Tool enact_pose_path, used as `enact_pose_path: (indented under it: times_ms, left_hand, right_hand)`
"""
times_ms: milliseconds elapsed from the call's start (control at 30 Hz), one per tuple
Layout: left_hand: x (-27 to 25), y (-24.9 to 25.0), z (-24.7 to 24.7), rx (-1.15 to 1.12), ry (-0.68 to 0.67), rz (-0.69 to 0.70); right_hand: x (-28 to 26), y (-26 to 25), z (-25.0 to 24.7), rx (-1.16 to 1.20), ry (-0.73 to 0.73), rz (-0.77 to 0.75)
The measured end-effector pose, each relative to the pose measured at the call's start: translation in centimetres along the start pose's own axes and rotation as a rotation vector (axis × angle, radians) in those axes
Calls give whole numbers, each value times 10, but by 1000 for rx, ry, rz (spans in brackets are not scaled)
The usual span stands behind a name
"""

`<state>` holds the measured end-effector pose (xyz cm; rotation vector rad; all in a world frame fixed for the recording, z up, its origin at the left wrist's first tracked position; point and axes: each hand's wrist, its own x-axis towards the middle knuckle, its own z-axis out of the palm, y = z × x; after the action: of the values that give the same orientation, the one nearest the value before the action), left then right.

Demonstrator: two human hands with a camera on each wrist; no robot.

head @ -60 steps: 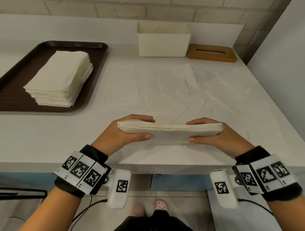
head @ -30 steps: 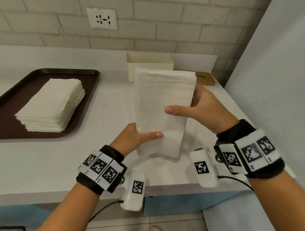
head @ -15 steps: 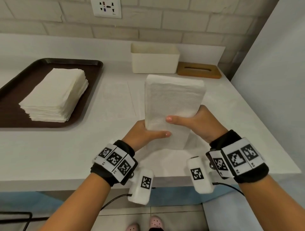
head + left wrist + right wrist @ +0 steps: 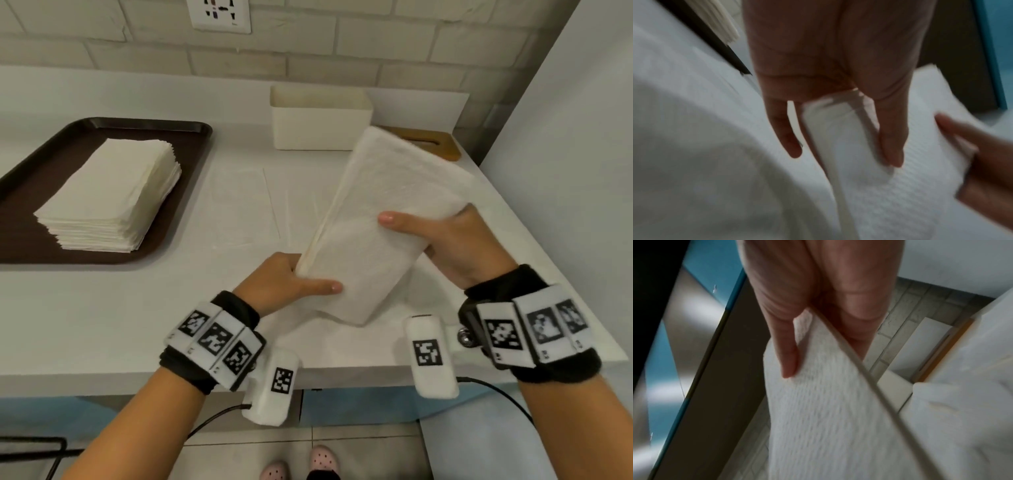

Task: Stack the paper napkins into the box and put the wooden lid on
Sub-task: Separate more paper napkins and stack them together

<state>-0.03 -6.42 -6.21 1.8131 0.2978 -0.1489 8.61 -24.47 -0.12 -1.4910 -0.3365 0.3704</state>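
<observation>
- Both my hands are on one bundle of napkins [image 4: 370, 219], held up off the counter [image 4: 102, 325] and tilted, far end leaning right toward the wall.
- My left hand [image 4: 281, 284] pinches the bundle's near-left corner: thumb on the top face, fingers underneath. In the left wrist view the left fingers [image 4: 890, 146] are curled around the bundle's edge.
- My right hand [image 4: 455, 246] grips the right long edge, thumb laid across the top face, other fingers behind and hidden in the head view. In the right wrist view the thumb presses the textured face.
- Open white box [image 4: 320, 116] stands at the back of the counter against the wall, well apart from the bundle.
- Wooden lid [image 4: 442, 147] lies flat just right of the box, partly hidden behind the bundle's far end.
- Remaining napkin stack [image 4: 109, 195] sits on the dark brown tray [image 4: 191, 137] at the left.
- Loose flat sheets [image 4: 239, 205] lie on the counter between tray and bundle; count unclear.
- Both wrist views are blurred.
</observation>
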Motion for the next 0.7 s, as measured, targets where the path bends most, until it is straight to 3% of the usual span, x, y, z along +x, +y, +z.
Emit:
enact_pose_path:
  times_ms: [100,333,567,700]
  left_hand:
    - [-16,5,-21,-91,76,87]
    - [-30,-14,-36,-398,190,201]
    - [-53,-36,-27,-203,246,227]
    - [-59,-41,-19,-121,190,178]
  right_hand:
    - [-9,-4,-23,139,-17,-11]
    - [-25,35,-31,39,-29,137]
    - [-42,75,-25,-209,-57,194]
    - [-46,83,-21,-254,-80,205]
